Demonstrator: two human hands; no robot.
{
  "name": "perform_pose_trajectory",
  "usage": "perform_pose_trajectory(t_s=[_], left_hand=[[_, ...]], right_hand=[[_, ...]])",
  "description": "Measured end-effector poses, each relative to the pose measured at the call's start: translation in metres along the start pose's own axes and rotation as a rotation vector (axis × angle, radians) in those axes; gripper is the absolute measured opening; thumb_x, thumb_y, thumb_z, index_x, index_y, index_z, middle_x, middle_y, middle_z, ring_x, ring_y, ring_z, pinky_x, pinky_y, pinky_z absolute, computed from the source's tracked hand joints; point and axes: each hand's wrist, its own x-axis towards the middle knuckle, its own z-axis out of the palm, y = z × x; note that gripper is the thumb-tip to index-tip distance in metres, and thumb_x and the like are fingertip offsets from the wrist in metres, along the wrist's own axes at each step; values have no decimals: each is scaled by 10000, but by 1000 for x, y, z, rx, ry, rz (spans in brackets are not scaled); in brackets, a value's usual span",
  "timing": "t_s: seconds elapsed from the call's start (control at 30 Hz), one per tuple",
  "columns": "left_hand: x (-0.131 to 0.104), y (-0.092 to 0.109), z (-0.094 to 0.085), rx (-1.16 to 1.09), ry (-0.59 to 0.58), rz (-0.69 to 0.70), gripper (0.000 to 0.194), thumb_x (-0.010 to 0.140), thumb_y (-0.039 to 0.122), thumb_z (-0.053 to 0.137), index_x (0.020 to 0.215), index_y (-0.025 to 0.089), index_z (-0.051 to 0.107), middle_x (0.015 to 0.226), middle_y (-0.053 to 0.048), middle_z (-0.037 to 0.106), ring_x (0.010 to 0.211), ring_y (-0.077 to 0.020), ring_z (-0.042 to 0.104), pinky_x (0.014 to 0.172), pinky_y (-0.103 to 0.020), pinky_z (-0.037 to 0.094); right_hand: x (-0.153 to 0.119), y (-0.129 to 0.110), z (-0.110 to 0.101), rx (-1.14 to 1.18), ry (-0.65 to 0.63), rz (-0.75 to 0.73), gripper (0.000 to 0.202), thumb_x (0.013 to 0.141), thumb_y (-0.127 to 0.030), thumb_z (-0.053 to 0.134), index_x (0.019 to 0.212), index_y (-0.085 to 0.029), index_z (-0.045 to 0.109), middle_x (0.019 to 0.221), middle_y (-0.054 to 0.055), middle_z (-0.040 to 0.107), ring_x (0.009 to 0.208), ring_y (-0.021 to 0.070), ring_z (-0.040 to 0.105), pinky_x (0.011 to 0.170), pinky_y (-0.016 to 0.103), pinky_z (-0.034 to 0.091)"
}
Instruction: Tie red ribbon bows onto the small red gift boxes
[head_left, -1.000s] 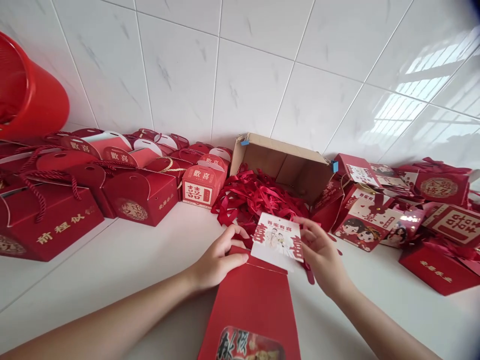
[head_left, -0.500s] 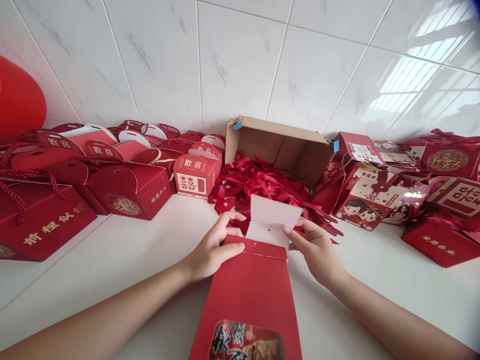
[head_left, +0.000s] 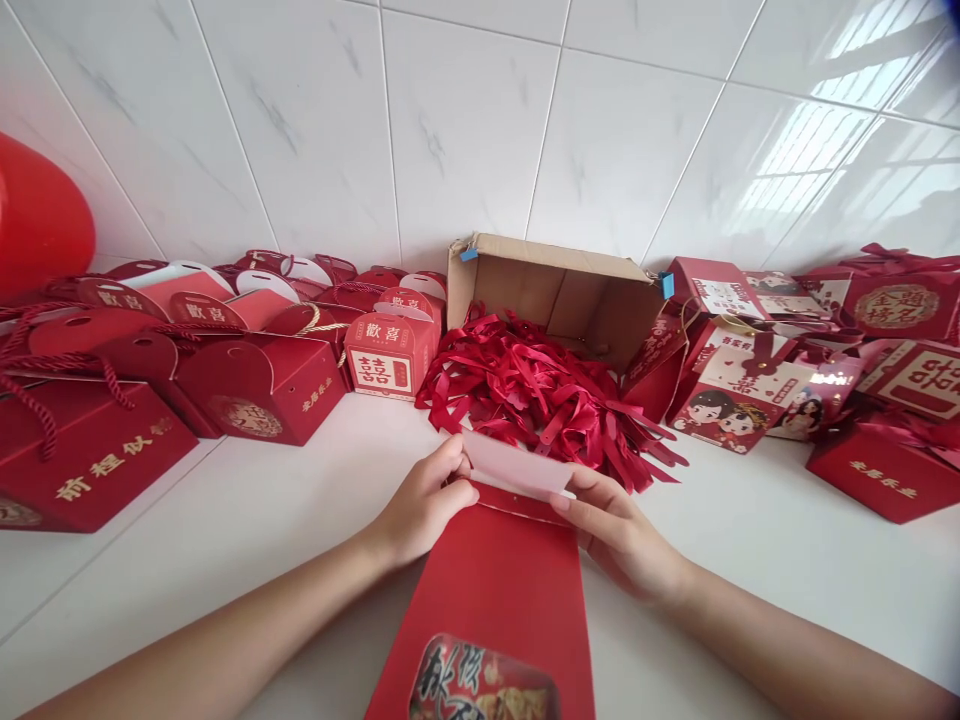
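Observation:
A long red box [head_left: 502,590] lies flat on the white surface, its near end cut by the frame edge and a clear window showing a printed packet [head_left: 480,685] inside. At its far end a pale flap [head_left: 517,466] leans over the opening. My left hand [head_left: 420,500] pinches the left corner of the box and flap, fingers closed. My right hand [head_left: 619,525] grips the right corner, thumb on the near side and fingers behind it. A pile of red ribbons [head_left: 525,380] lies just beyond both hands.
An open cardboard box [head_left: 555,255] lies on its side against the tiled wall, ribbons spilling out. Red gift boxes [head_left: 255,395] with handles crowd the left; more decorated boxes [head_left: 742,390] stand at the right. A red rounded object [head_left: 41,215] sits far left.
The pale flap, upright before, has tipped down toward the box opening. My left fingers have closed at the corner, and my right hand has moved slightly down with the flap.

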Motion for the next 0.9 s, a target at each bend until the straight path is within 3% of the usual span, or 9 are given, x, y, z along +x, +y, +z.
perform_pose_trajectory(t_s=[0.13,0.27,0.5,0.67,0.8,0.9], left_hand=[[-3,5,2,-2,-39,-10,17,695,216,496,689,201,492,615,26,479,697,-185,498,662,-292,395],[-4,4,3,-86,-130,-91,113,713,220,477,712,183,584,577,22,520,647,-189,525,632,-292,403],[-1,7,2,-205,-204,9,288,690,136,447,884,178,657,809,-9,671,814,-215,577,786,-310,422],[-2,9,1,-131,-172,12,210,668,171,464,798,189,628,691,1,620,762,-218,563,719,-304,417],[-1,4,-1,-55,-119,-14,101,650,189,468,693,189,560,614,16,540,661,-180,499,621,-283,373],[1,-2,-2,-57,-127,8,109,654,201,459,718,182,544,618,25,494,628,-148,449,600,-265,346]], right_hand=[[-1,0,4,6,-61,-14,168,838,-348,629,928,-211,590,1010,43,663,939,183,626,853,358,464],[-1,0,4,-23,-27,-34,190,829,-380,631,901,-211,580,1004,45,668,958,200,628,855,372,470],[0,3,-2,-36,2,-53,149,845,-322,603,962,-229,613,1023,34,662,971,195,613,895,357,442],[-1,9,-7,-60,-18,-52,288,826,-236,589,1108,-285,621,980,9,665,891,170,602,814,304,452],[-1,9,-8,-133,-16,-41,215,816,-225,577,998,-292,672,841,-17,633,751,134,559,708,255,438],[0,5,-7,-230,-83,-54,200,763,-231,606,935,-261,701,929,11,599,811,156,555,736,278,445]])
